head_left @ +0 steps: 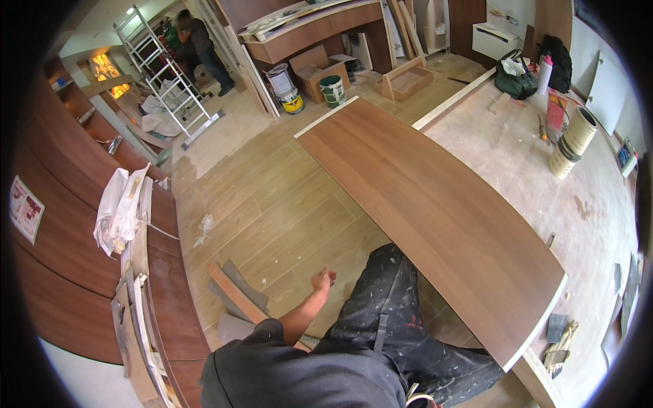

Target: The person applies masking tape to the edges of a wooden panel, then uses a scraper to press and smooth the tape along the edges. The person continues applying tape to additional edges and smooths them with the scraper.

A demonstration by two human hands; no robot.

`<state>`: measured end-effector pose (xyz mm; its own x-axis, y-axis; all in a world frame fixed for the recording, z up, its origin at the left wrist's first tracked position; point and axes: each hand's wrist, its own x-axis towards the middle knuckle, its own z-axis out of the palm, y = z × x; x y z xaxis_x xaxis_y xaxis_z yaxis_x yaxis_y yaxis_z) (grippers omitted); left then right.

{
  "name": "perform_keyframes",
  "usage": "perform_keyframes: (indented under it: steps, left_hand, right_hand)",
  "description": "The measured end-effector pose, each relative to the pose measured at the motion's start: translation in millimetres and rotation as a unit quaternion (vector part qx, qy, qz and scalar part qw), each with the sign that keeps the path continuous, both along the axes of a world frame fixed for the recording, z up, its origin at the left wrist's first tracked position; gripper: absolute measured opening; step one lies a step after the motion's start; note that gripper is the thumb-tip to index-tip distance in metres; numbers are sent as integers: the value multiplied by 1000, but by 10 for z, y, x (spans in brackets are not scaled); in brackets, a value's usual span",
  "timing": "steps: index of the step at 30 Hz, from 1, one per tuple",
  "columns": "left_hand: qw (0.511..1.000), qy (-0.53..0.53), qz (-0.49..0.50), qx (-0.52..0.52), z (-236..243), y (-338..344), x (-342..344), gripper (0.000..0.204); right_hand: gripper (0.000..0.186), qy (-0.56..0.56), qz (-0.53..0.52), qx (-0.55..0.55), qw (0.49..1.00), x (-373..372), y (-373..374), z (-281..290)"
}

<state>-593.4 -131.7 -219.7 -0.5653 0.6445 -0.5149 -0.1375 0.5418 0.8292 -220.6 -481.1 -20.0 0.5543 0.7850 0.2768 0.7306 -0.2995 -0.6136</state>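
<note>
My left hand (324,278) hangs over the tiled floor beside my left thigh, its fingers apart and nothing held in them. My right hand does not show. A long brown wood-grain panel (435,224) with pale end edges lies in front of me and to my right, reaching from beside my legs toward the far side. The panel's near right end rests by a pale timber piece (534,377). No hand touches the panel. Below my left forearm, a reddish-brown strip (235,292) and dark grey sheet offcuts (246,284) lie on the floor.
A pale platform (503,143) on the right bears a tall cylinder (573,143), a pink-capped bottle (544,75), bags and work gloves (562,348). Buckets (286,88) and a cardboard box (316,71) stand at the back. Beyond a ladder (166,81), another person (203,47) stands far left.
</note>
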Motion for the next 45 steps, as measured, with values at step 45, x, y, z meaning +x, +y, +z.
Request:
perform_keyframes:
  steps: [45]
  left_hand:
    - [931,-257,-178,189,1849,2796,75,47]
  right_hand:
    - [30,-224,8,14,974,1350,2563,274]
